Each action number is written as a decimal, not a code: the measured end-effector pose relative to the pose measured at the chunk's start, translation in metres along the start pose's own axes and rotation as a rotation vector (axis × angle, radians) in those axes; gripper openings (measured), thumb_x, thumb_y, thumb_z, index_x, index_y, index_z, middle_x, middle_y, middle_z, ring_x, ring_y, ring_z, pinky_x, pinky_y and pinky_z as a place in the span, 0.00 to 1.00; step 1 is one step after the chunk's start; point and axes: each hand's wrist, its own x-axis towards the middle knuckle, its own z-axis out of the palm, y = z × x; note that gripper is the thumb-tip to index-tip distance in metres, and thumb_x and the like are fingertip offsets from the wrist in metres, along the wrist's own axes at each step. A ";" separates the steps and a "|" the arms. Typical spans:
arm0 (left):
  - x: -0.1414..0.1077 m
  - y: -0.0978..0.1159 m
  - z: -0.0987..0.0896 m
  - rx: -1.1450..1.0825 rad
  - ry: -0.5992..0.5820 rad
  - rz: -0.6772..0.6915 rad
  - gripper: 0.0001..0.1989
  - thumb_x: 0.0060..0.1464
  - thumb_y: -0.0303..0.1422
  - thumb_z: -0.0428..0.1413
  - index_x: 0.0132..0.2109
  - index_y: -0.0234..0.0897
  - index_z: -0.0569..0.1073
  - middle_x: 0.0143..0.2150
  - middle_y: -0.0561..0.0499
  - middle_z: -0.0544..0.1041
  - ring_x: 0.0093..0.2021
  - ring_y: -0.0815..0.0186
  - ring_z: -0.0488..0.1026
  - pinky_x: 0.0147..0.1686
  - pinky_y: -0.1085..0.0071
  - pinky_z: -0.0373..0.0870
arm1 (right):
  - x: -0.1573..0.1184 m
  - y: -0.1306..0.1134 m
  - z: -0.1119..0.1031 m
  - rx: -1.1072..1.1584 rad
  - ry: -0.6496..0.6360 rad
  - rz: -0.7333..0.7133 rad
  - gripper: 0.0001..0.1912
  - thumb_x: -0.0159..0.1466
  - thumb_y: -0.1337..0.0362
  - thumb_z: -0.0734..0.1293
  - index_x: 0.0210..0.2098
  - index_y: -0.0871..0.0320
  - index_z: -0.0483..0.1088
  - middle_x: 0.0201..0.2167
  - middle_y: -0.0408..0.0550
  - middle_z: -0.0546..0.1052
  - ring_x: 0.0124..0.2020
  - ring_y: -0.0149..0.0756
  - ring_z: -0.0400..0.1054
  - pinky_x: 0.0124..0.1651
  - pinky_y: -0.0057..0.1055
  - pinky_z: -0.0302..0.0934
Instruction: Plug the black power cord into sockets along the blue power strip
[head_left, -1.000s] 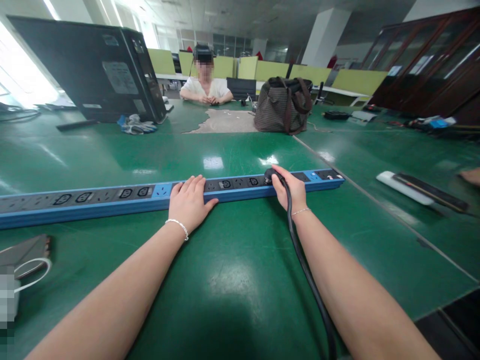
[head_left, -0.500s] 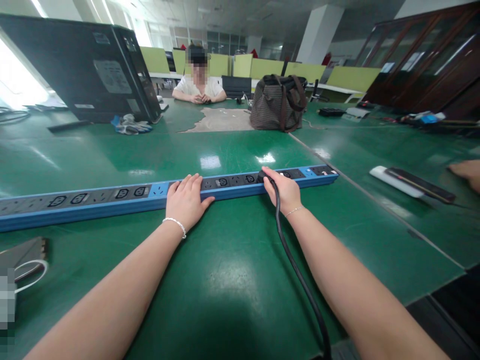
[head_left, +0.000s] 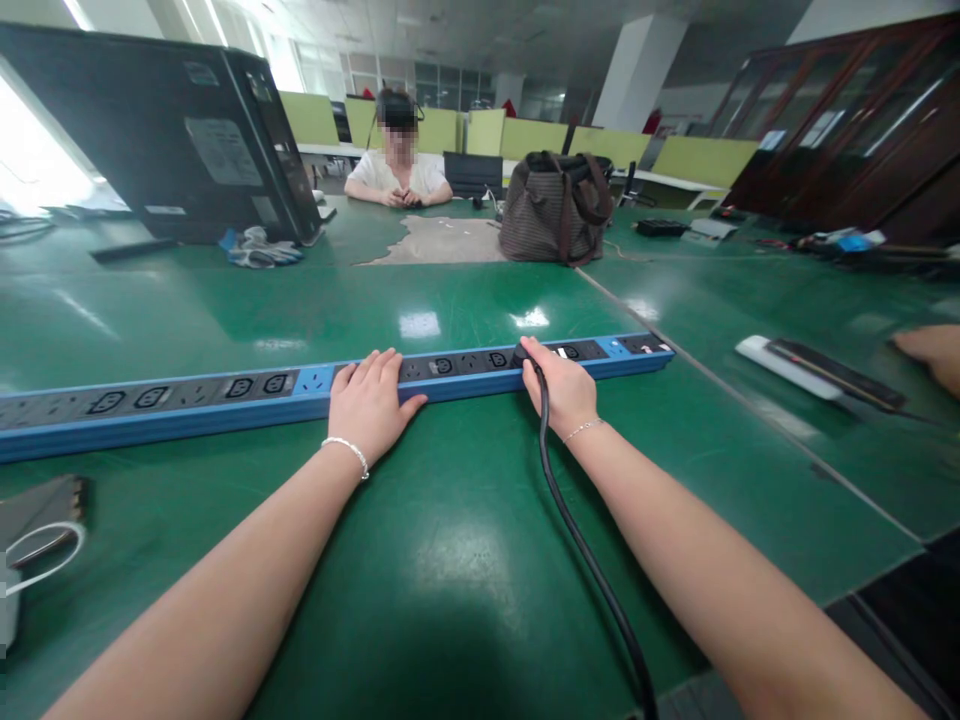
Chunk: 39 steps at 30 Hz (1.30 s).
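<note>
A long blue power strip [head_left: 480, 382] with black socket panels lies across the green table. My left hand [head_left: 367, 405] rests over it left of the middle. Its fingers reach across the socket face to the far edge, while the thumb presses along the near side. Further right, my right hand [head_left: 561, 385] is closed round a black plug [head_left: 519, 355] against the sockets. Fingers cover most of the plug, so I cannot tell how deep it sits. From it a thick black cable [head_left: 577, 520] runs down towards the table's near edge.
A black computer case [head_left: 217, 140] and work gloves [head_left: 259, 247] stand back left. A brown bag [head_left: 555, 205] sits ahead, with a seated person [head_left: 397, 170] beyond. A white and black bar [head_left: 817, 370] lies right, near another person's hand [head_left: 934, 352]. A white cable loop [head_left: 52, 550] lies near left.
The cable below my right hand has swung slightly left. Both hands keep their places on the strip and the plug; the view has shifted a little.
</note>
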 end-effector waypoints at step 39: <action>0.000 -0.001 0.000 0.042 0.017 0.012 0.30 0.57 0.46 0.48 0.61 0.33 0.62 0.63 0.39 0.65 0.63 0.53 0.59 0.61 0.55 0.52 | 0.005 0.114 -0.004 0.356 0.340 0.496 0.23 0.61 0.52 0.59 0.45 0.59 0.75 0.46 0.52 0.78 0.51 0.44 0.70 0.57 0.42 0.60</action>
